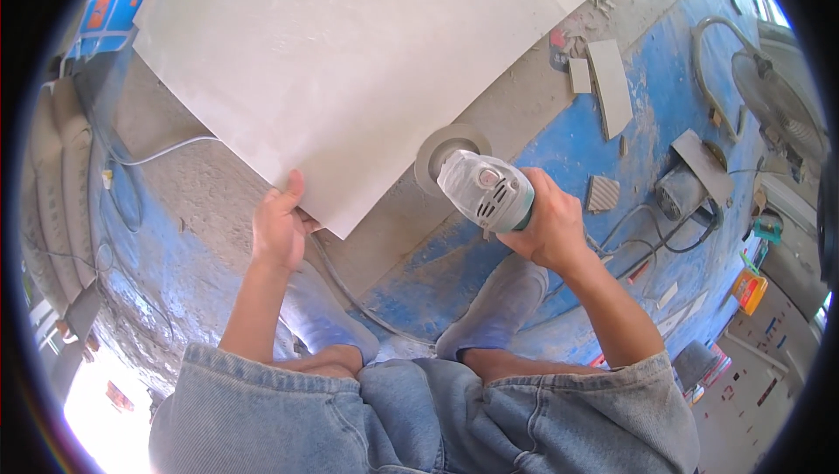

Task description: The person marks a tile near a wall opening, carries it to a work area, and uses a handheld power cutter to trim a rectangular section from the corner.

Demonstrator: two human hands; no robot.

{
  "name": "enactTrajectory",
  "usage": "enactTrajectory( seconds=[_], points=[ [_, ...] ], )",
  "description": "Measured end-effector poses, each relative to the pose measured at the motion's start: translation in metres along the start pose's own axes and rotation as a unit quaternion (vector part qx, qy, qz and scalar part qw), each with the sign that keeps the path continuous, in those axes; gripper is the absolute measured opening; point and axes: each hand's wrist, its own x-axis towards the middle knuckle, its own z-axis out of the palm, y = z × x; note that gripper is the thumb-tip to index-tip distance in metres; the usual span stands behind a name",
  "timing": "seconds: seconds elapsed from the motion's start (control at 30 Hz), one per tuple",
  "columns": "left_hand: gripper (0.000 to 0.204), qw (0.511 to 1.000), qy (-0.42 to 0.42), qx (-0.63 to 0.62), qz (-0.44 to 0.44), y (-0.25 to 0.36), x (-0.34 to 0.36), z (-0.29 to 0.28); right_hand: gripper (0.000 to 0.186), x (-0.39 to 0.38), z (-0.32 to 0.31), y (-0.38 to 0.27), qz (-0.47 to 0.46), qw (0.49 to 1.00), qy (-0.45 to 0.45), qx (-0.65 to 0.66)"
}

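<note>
A large pale tile (pixel 350 63) lies before me with one corner pointing toward my feet. My left hand (pixel 281 222) grips its near left edge close to that corner, thumb on top and fingers underneath. In my right hand (pixel 552 219) is an angle grinder (pixel 489 193) with a white and teal body, held by its rear end. The grinder's round grey disc (pixel 441 155) sits at the tile's near right edge; whether it touches or spins I cannot tell.
Tile offcuts (pixel 610 89) lie on the dusty blue floor (pixel 559 146) to the right. Beyond them are a second power tool (pixel 682 190) with its cord and a fan (pixel 773 94). A grey cable (pixel 350 299) runs between my feet. A blue bucket (pixel 109 15) stands far left.
</note>
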Motion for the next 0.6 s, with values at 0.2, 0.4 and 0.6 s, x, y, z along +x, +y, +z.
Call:
enactTrajectory(
  seconds=[0.2,0.4,0.6],
  points=[
    [0.053,1.000,0.014,-0.001,0.000,0.001,0.000,0.005,0.058,0.008,-0.009,-0.001,0.062,0.998,0.000,0.027],
    [0.051,0.999,0.028,0.025,-0.009,0.005,-0.003,0.006,0.057,0.015,-0.014,0.001,0.090,0.995,0.007,0.041],
    [0.051,0.999,0.024,0.022,-0.011,0.005,-0.003,0.008,0.053,0.019,-0.019,0.003,0.124,0.990,0.012,0.057]
  ],
)
